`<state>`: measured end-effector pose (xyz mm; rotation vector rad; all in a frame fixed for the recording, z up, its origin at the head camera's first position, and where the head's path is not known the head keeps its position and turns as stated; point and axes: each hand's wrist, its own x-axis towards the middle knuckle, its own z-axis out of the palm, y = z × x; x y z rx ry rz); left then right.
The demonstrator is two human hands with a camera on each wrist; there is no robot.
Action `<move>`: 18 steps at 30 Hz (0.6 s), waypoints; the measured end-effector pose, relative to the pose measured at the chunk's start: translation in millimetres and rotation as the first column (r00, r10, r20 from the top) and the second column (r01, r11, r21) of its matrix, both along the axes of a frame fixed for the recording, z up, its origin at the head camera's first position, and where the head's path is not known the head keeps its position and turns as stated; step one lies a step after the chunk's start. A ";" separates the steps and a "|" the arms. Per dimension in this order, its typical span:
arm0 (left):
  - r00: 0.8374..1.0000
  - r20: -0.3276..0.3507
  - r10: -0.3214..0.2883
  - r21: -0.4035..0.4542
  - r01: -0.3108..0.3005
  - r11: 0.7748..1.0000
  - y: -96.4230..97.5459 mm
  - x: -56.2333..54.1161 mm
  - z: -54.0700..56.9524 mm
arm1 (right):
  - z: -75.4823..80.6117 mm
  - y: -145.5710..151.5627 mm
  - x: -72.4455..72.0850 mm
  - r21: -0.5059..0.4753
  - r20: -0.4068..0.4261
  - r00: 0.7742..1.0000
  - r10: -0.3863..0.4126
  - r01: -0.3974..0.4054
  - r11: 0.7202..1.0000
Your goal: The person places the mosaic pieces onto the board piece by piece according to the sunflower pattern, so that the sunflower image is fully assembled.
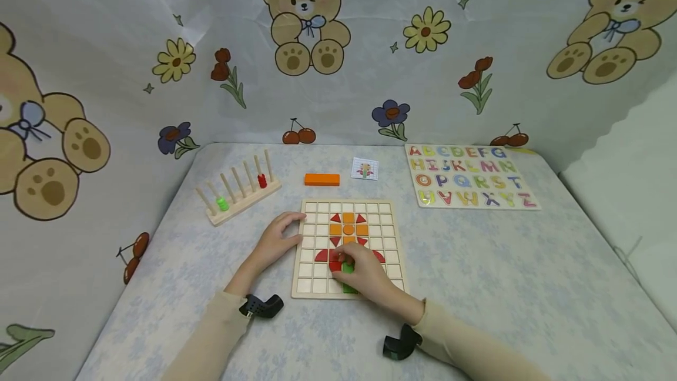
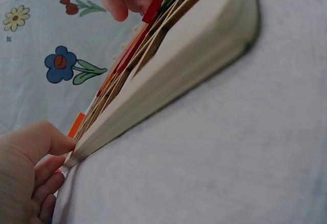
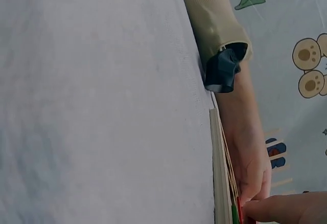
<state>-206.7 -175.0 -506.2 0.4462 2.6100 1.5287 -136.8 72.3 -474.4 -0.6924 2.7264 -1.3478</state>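
Observation:
A wooden grid board (image 1: 349, 201) lies on the table with orange squares (image 1: 348, 217), a round orange piece, red triangles (image 1: 335, 218), red rounded pieces (image 1: 321, 256) and a green strip (image 1: 349, 288) in its cells. My right hand (image 1: 365, 269) pinches a red piece (image 2: 156, 5) between thumb and fingers, over the board's lower middle. In the left wrist view that piece stands tilted above the grid. My left hand (image 1: 272, 244) rests against the board's left edge, thumb and fingers spread apart. The right hand hides part of the lower cells.
Behind the board lie an orange bar (image 1: 322, 180) and a small pattern card (image 1: 365, 169). A peg rack (image 1: 245, 196) with green and red beads stands at the back left. An alphabet board (image 1: 471, 177) lies at the back right. A bear-printed cloth hangs behind.

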 end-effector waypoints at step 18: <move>1.000 -0.002 0.003 0.000 -0.003 1.000 0.1 -0.9 -3.0 | -11.3 4.3 -4.1 -0.028 -0.062 0.996 0.060 -0.062 0.998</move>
